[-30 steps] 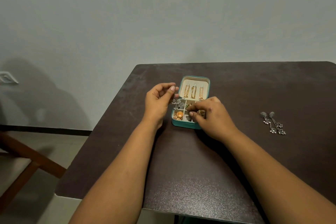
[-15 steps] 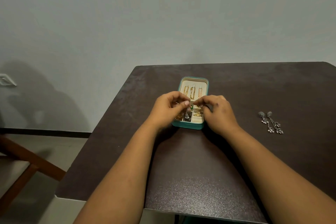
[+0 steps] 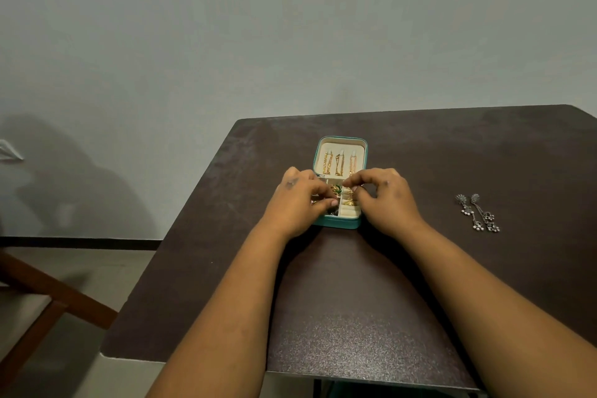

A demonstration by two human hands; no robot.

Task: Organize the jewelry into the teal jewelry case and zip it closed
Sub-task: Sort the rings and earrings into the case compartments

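Over the open teal jewelry case (image 3: 339, 222), left hand (image 3: 298, 200) and right hand (image 3: 384, 197), fingers curled, seemingly pinch small gold pieces into compartments; silver earrings (image 3: 478, 212) come next.

- A dark brown table (image 3: 371, 317) with a faintly speckled top fills the lower right, its near corner rounded.
- A plain grey-green wall (image 3: 258, 26) rises behind the table and takes up the whole upper half.
- A dark baseboard (image 3: 77, 242) runs along the foot of the wall on the left.
- A wooden chair (image 3: 48, 300) with reddish-brown rails and a pale seat stands at the lower left, beside the table.
- A small white fitting (image 3: 9, 152) sits on the wall at the far left edge; what it is cannot be told.
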